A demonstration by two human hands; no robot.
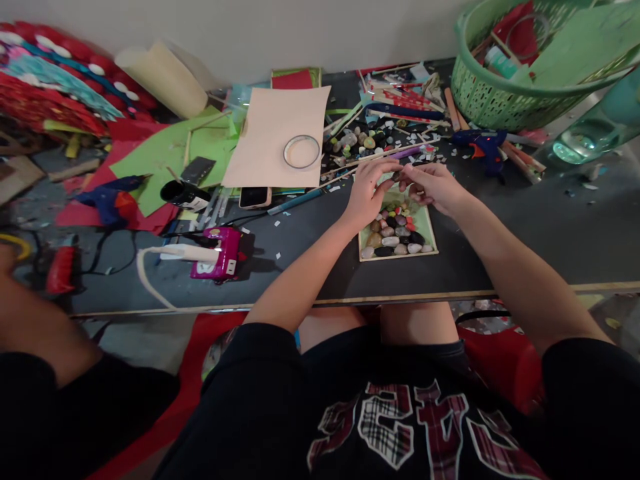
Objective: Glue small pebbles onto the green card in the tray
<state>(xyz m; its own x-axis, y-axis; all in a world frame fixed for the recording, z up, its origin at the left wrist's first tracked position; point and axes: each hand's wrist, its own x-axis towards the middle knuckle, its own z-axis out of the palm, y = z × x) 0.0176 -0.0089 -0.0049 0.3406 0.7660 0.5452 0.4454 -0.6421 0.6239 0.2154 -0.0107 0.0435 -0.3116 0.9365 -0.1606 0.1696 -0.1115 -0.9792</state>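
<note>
My left hand and my right hand meet over the far part of a small framed panel. Between their closed fingertips is a small dark pebble, partly covered by the fingers. Below them lies the light green panel with a pale rim. Rows of smooth pebbles in white, brown, grey and black fill its near part, with a few red and yellow-green pieces farther up. My hands hide some of the panel's far end.
Loose stones and paper scraps lie beyond my hands. A blue glue gun, green basket and glass jar stand right. Leftward are a cream sheet, phone, purple power adapter and another person's arm.
</note>
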